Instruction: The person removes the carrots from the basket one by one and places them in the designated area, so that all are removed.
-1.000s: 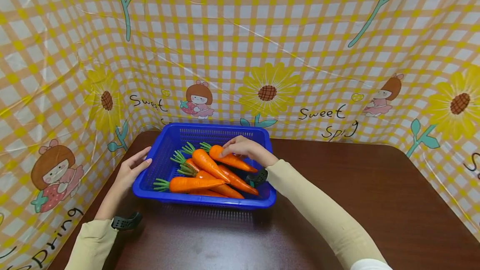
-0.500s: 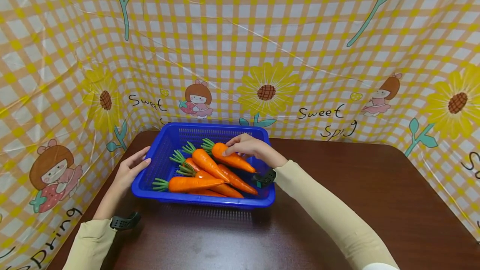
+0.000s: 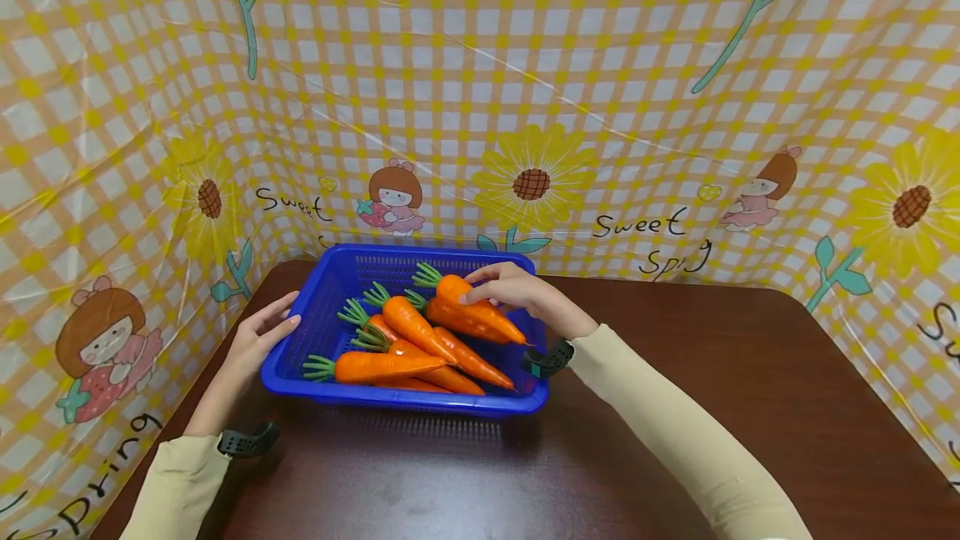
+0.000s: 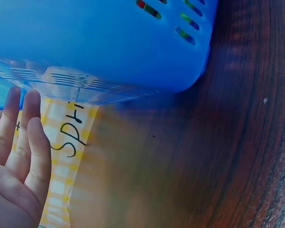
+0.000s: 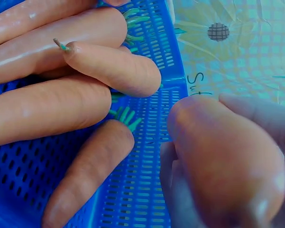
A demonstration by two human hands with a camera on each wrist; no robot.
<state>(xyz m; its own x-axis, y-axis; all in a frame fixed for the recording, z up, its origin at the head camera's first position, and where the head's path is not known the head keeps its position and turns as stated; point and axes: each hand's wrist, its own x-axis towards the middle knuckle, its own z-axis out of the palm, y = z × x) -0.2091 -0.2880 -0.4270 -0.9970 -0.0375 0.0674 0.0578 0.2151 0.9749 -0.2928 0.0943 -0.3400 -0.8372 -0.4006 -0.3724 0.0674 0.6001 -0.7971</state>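
Observation:
A blue plastic basket (image 3: 405, 400) stands on the table, with several orange carrots inside, their green stems pointing left. My right hand (image 3: 521, 292) holds one carrot (image 3: 454, 290) just above another carrot (image 3: 444, 315) in the back right of the basket. In the right wrist view the held carrot (image 5: 227, 156) fills the lower right, tip toward the camera, with fingers on both sides. My left hand (image 3: 246, 355) is at the basket's left rim, fingertips against it. In the left wrist view the left hand's fingers (image 4: 31, 133) reach up, nearly straight, beside the basket's outer wall (image 4: 99, 42).
The dark brown table (image 3: 675, 390) extends to the right of the basket and in front of it. A checked cloth (image 3: 645, 107) printed with sunflowers hangs behind and at both sides. Black straps (image 3: 551, 358) sit at both wrists.
My right hand has lifted its carrot up and to the right, uncovering another carrot beneath. My left hand stays at the basket's rim.

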